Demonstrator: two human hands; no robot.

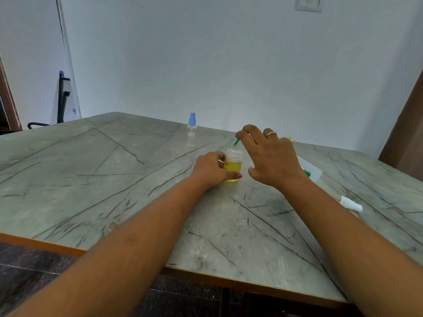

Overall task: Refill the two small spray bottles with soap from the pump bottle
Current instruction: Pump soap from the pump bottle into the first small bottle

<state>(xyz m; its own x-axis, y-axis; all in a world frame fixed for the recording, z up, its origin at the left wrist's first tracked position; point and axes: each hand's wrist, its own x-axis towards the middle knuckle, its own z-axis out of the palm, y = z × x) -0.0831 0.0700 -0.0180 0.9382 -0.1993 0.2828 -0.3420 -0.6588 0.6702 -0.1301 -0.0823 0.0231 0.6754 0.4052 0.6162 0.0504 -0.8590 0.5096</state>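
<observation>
My left grip (pixel 211 168) curls round the small bottle (pixel 233 167), which stands upright on the table (pixel 114 179), about half full of yellow soap. My right grip (pixel 272 156) pinches a thin green tube (pixel 237 141) just above the bottle's open mouth, with the other fingers spread. My right hand mostly hides a clear container (pixel 313 170) lying behind it. 1 white spray cap (pixel 351 203) lies well apart to the right. 1 blue-capped spray bottle (pixel 191 131) stands farther back.
</observation>
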